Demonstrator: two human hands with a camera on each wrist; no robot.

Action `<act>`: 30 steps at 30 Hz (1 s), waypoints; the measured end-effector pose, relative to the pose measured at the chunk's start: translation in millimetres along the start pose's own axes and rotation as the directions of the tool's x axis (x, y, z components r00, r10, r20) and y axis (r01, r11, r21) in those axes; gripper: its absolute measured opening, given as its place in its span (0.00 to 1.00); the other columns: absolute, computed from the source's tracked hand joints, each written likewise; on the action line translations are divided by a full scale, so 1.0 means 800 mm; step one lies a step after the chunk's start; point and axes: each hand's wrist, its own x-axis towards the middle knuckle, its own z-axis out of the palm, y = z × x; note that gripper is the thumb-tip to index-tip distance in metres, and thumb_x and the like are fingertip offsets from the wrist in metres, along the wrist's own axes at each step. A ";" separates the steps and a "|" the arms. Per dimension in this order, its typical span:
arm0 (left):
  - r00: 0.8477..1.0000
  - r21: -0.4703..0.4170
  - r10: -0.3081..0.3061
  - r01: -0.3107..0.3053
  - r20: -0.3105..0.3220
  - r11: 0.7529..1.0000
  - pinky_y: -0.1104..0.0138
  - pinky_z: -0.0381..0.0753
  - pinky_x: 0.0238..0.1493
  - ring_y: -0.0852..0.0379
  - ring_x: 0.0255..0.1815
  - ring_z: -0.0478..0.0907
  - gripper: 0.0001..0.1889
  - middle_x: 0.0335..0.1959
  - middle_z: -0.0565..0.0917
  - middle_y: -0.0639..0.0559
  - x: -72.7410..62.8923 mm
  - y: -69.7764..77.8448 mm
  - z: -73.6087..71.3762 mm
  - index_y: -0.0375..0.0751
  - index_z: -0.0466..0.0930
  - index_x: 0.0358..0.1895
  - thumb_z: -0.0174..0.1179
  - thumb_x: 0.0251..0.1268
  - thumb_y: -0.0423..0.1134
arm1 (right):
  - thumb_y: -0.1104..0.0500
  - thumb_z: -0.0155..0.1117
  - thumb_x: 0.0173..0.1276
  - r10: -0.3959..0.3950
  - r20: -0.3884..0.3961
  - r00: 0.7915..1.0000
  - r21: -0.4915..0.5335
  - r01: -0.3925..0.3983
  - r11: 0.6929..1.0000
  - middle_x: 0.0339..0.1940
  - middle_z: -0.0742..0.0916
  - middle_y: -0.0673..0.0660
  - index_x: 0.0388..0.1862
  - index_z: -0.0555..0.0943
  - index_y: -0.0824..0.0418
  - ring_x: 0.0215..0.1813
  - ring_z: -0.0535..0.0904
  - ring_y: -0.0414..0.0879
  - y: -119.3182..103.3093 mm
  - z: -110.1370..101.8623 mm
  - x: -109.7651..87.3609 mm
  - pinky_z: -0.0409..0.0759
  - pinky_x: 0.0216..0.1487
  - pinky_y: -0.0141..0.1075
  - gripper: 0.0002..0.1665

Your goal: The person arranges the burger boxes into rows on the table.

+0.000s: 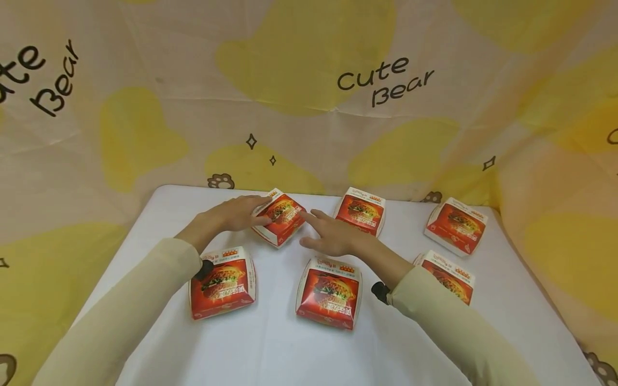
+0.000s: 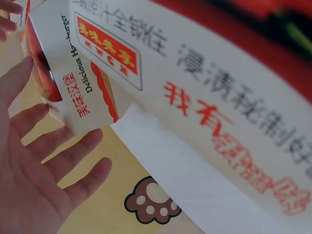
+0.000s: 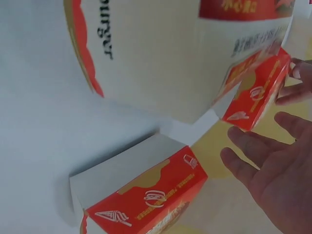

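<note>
A red and white hamburger box (image 1: 285, 217) sits turned at an angle at the back left of the white table. My left hand (image 1: 236, 212) reaches over its left side, fingers spread and relaxed. In the left wrist view the fingers lie close beside the white side of this hamburger box (image 2: 73, 73); whether they touch it I cannot tell. From the right, my right hand (image 1: 333, 234) comes near the box's right edge with its fingers extended. The right wrist view shows the right hand (image 3: 285, 170) with loose fingers, nothing gripped, just short of the box (image 3: 258, 90).
More boxes of the same kind stand around: one at back centre (image 1: 359, 212), one at back right (image 1: 456, 225), one front left (image 1: 223, 284), one front centre (image 1: 329, 294), and one partly behind the right forearm (image 1: 449, 276). A patterned cloth (image 1: 299, 123) hangs behind the table (image 1: 270, 348).
</note>
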 end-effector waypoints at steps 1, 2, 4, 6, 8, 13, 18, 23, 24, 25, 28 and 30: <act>1.000 -0.003 0.012 -0.012 -0.002 1.000 0.39 0.56 0.71 0.35 0.76 0.55 0.38 0.76 0.61 0.35 0.000 0.001 0.000 0.38 0.56 0.78 0.56 0.73 0.53 | 0.40 0.55 0.74 -0.002 0.008 1.000 0.002 0.002 1.000 0.81 0.55 0.62 0.82 0.51 0.47 0.79 0.55 0.61 -0.001 0.001 0.000 0.62 0.70 0.61 0.44; 1.000 -0.007 0.028 -0.028 -0.005 1.000 0.39 0.56 0.71 0.35 0.76 0.56 0.37 0.75 0.62 0.35 0.000 0.002 0.000 0.37 0.57 0.77 0.56 0.73 0.52 | 0.40 0.55 0.74 -0.002 0.016 1.000 0.000 0.002 1.000 0.81 0.56 0.62 0.82 0.51 0.47 0.79 0.55 0.61 -0.002 0.002 0.000 0.62 0.71 0.61 0.44; 0.999 -0.016 0.051 -0.051 -0.006 0.999 0.39 0.56 0.71 0.35 0.76 0.56 0.37 0.75 0.63 0.34 -0.001 0.006 -0.001 0.36 0.58 0.77 0.56 0.73 0.52 | 0.41 0.56 0.74 -0.002 0.025 1.000 0.003 0.002 1.000 0.81 0.57 0.60 0.82 0.52 0.47 0.79 0.55 0.60 -0.004 0.004 0.000 0.61 0.71 0.60 0.43; 0.998 -0.024 0.063 -0.063 -0.001 0.998 0.39 0.56 0.71 0.35 0.76 0.56 0.36 0.74 0.63 0.34 -0.002 0.010 -0.002 0.35 0.58 0.77 0.57 0.73 0.51 | 0.42 0.56 0.74 -0.006 0.031 0.999 0.001 0.006 1.000 0.81 0.58 0.60 0.82 0.53 0.46 0.79 0.54 0.59 -0.006 0.005 0.000 0.61 0.71 0.60 0.42; 0.998 -0.024 0.066 -0.066 0.006 0.998 0.39 0.57 0.71 0.35 0.76 0.57 0.36 0.74 0.64 0.34 -0.003 0.013 -0.002 0.35 0.59 0.76 0.57 0.73 0.50 | 0.43 0.56 0.75 -0.010 0.037 0.999 -0.003 0.011 1.000 0.81 0.59 0.60 0.82 0.54 0.45 0.80 0.53 0.59 -0.007 0.005 0.000 0.60 0.72 0.61 0.41; 0.998 -0.041 0.061 -0.061 0.006 0.997 0.41 0.57 0.72 0.34 0.75 0.58 0.28 0.73 0.65 0.33 -0.006 0.016 -0.002 0.36 0.62 0.75 0.51 0.77 0.39 | 0.45 0.57 0.75 -0.010 0.039 0.999 -0.029 0.011 1.000 0.80 0.58 0.63 0.81 0.56 0.43 0.79 0.54 0.62 -0.006 0.005 0.000 0.61 0.70 0.63 0.39; 0.996 -0.064 0.086 -0.087 -0.016 0.994 0.42 0.57 0.72 0.34 0.75 0.58 0.25 0.72 0.66 0.33 -0.006 0.015 -0.001 0.36 0.64 0.74 0.48 0.76 0.32 | 0.44 0.57 0.75 -0.003 0.031 1.000 -0.036 0.004 0.999 0.81 0.56 0.64 0.81 0.56 0.45 0.79 0.54 0.63 -0.004 0.005 -0.002 0.61 0.70 0.63 0.40; 0.996 -0.055 0.091 -0.092 -0.016 0.994 0.43 0.62 0.70 0.35 0.72 0.62 0.28 0.70 0.69 0.33 -0.008 0.012 -0.001 0.35 0.64 0.74 0.56 0.73 0.34 | 0.45 0.57 0.75 -0.015 0.011 1.000 -0.033 0.016 0.999 0.80 0.60 0.63 0.81 0.57 0.48 0.79 0.55 0.61 -0.006 0.005 -0.003 0.60 0.71 0.62 0.40; 0.996 -0.057 0.089 -0.089 -0.014 0.994 0.43 0.63 0.70 0.35 0.71 0.64 0.29 0.69 0.70 0.33 -0.009 0.012 -0.001 0.35 0.64 0.73 0.58 0.72 0.35 | 0.45 0.57 0.75 -0.014 0.002 1.000 -0.040 0.014 0.999 0.79 0.61 0.62 0.81 0.57 0.48 0.78 0.56 0.61 -0.007 0.005 -0.003 0.60 0.71 0.62 0.39; 0.996 -0.061 0.089 -0.089 -0.011 0.994 0.44 0.65 0.69 0.35 0.70 0.66 0.30 0.67 0.72 0.33 -0.010 0.013 -0.001 0.34 0.64 0.73 0.59 0.71 0.35 | 0.45 0.57 0.75 -0.014 -0.007 1.000 -0.049 0.013 0.999 0.79 0.62 0.62 0.80 0.58 0.48 0.77 0.59 0.62 -0.008 0.006 -0.003 0.62 0.70 0.62 0.39; 0.996 -0.065 0.087 -0.087 0.001 0.994 0.46 0.70 0.65 0.37 0.65 0.71 0.29 0.63 0.75 0.34 -0.011 0.015 -0.001 0.33 0.66 0.72 0.59 0.71 0.38 | 0.44 0.57 0.75 -0.004 -0.027 1.000 -0.090 0.001 0.996 0.78 0.63 0.63 0.79 0.60 0.47 0.73 0.66 0.65 -0.010 0.008 -0.004 0.66 0.67 0.63 0.37; 0.996 -0.066 0.087 -0.086 0.006 0.994 0.47 0.73 0.63 0.38 0.63 0.73 0.28 0.61 0.77 0.34 -0.013 0.016 0.000 0.33 0.67 0.71 0.57 0.72 0.39 | 0.44 0.56 0.75 0.000 -0.031 1.000 -0.108 -0.003 0.994 0.78 0.64 0.63 0.79 0.62 0.47 0.70 0.69 0.67 -0.010 0.009 -0.003 0.68 0.66 0.63 0.36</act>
